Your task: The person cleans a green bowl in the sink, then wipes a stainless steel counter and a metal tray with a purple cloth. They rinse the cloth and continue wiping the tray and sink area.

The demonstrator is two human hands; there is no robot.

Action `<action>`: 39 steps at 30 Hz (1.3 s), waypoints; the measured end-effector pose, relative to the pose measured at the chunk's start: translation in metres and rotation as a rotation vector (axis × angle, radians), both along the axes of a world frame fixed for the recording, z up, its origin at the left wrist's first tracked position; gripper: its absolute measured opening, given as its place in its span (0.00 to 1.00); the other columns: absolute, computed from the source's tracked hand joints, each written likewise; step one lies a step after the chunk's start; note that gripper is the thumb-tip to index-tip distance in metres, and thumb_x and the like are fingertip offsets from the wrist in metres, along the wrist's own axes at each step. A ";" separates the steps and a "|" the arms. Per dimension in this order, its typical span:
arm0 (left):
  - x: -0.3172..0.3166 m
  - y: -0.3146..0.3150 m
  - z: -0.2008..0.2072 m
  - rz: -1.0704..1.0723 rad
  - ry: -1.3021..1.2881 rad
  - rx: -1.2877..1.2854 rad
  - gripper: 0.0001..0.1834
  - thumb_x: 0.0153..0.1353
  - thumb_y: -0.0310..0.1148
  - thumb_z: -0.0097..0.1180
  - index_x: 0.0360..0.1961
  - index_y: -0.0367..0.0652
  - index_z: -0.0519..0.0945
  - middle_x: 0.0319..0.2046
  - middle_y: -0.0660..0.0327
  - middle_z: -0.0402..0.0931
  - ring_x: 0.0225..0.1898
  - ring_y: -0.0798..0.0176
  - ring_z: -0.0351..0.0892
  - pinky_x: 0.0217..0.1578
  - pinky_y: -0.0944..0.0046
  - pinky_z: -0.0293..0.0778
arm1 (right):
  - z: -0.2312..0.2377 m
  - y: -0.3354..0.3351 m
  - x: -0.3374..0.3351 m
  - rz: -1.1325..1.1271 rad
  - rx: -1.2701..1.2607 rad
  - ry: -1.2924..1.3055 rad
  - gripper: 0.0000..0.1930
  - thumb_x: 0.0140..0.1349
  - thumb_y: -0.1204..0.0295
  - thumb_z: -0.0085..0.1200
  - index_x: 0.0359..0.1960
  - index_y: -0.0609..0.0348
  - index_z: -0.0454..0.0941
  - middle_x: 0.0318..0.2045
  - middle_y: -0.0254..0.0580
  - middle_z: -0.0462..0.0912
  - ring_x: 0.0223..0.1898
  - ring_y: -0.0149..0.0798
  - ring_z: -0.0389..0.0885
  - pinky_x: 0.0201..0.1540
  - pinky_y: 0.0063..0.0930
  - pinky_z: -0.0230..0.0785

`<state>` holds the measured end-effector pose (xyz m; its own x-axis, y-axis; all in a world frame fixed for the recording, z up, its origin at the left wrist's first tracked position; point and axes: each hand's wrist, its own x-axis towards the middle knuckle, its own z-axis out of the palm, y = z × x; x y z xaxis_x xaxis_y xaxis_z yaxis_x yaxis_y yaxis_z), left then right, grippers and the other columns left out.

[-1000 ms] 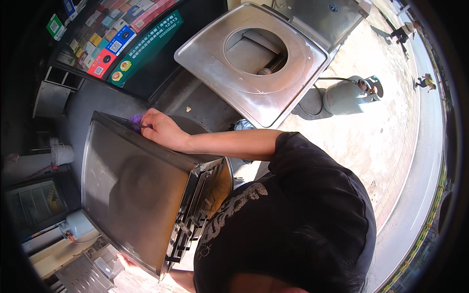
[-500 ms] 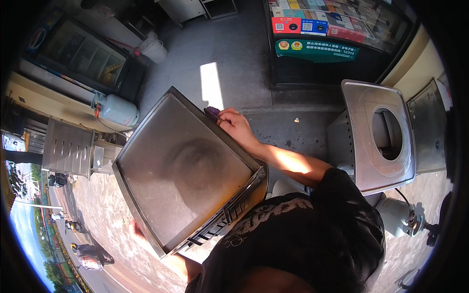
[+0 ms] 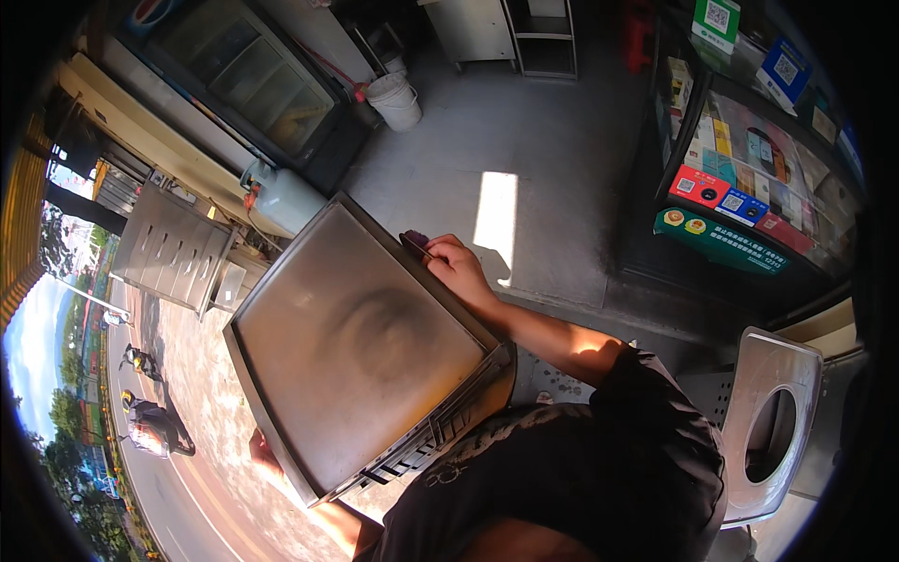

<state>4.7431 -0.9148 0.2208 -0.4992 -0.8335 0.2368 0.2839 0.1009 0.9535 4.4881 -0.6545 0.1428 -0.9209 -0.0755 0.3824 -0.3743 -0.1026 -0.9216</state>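
A large square stainless-steel box (image 3: 309, 375) with a flat, raised-rim top and a brownish, smudged face is in front of my body. Dark slots line its near side. My right hand (image 3: 459, 272) is closed at its far right edge, beside a small dark purple bundle (image 3: 415, 244), perhaps cloth, with a thin dark strip across it. Whether the fingers also grip this bundle is unclear. At the near left edge my left hand (image 3: 265, 456) curls against the box's side, partly hidden by it.
A steel stand with a round opening (image 3: 777, 440) is at the right, below a glass display counter (image 3: 646, 253). A grey-blue gas cylinder (image 3: 286, 199), a drinks fridge (image 3: 253, 84) and a white bucket (image 3: 395, 101) line the left. Outside, a road (image 3: 159, 487) has scooters on it.
The surroundings have shifted right and turned in view, with the counter and stand now further right. The box and both hands keep nearly the same place before my body.
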 end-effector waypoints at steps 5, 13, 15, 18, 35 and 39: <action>-0.078 -0.030 -0.014 0.136 -0.017 -0.175 0.23 0.63 0.45 0.42 0.48 0.35 0.73 0.42 0.53 0.75 0.44 0.60 0.75 0.45 0.60 0.72 | -0.002 -0.048 -0.101 0.016 0.064 0.037 0.08 0.55 0.73 0.48 0.31 0.64 0.77 0.40 0.43 0.74 0.37 0.40 0.76 0.41 0.28 0.68; -0.258 -0.101 0.012 -0.039 -0.039 0.117 0.22 0.62 0.42 0.43 0.46 0.32 0.74 0.38 0.54 0.76 0.40 0.63 0.76 0.38 0.66 0.74 | 0.041 -0.086 -0.253 -0.035 0.089 0.036 0.07 0.56 0.74 0.48 0.30 0.66 0.76 0.40 0.45 0.74 0.45 0.39 0.74 0.48 0.27 0.65; -0.306 -0.113 0.017 -0.099 -0.037 0.049 0.16 0.62 0.41 0.44 0.39 0.40 0.77 0.33 0.60 0.77 0.35 0.65 0.76 0.35 0.66 0.72 | 0.044 -0.083 -0.286 -0.065 0.060 0.035 0.07 0.56 0.74 0.48 0.31 0.66 0.76 0.40 0.45 0.74 0.45 0.40 0.74 0.48 0.26 0.65; -0.382 -0.128 0.014 -0.135 0.004 0.130 0.16 0.61 0.42 0.45 0.35 0.40 0.77 0.32 0.60 0.77 0.32 0.66 0.76 0.35 0.67 0.72 | 0.041 -0.075 -0.344 -0.126 0.026 0.067 0.07 0.55 0.74 0.48 0.31 0.65 0.76 0.40 0.44 0.73 0.45 0.39 0.73 0.48 0.25 0.64; -0.817 -0.138 0.139 -0.802 0.035 0.693 0.19 0.62 0.36 0.41 0.49 0.35 0.72 0.44 0.51 0.77 0.44 0.54 0.78 0.48 0.55 0.73 | 0.151 -0.016 -0.717 -0.276 0.040 -0.068 0.09 0.54 0.72 0.47 0.31 0.66 0.77 0.41 0.47 0.74 0.37 0.42 0.76 0.42 0.29 0.68; -0.909 -0.147 0.146 -0.680 0.030 0.695 0.19 0.62 0.36 0.41 0.48 0.36 0.73 0.43 0.52 0.78 0.43 0.54 0.78 0.46 0.56 0.74 | 0.160 -0.018 -0.805 -0.305 0.075 -0.041 0.10 0.54 0.71 0.48 0.31 0.66 0.77 0.41 0.47 0.75 0.37 0.43 0.76 0.42 0.31 0.68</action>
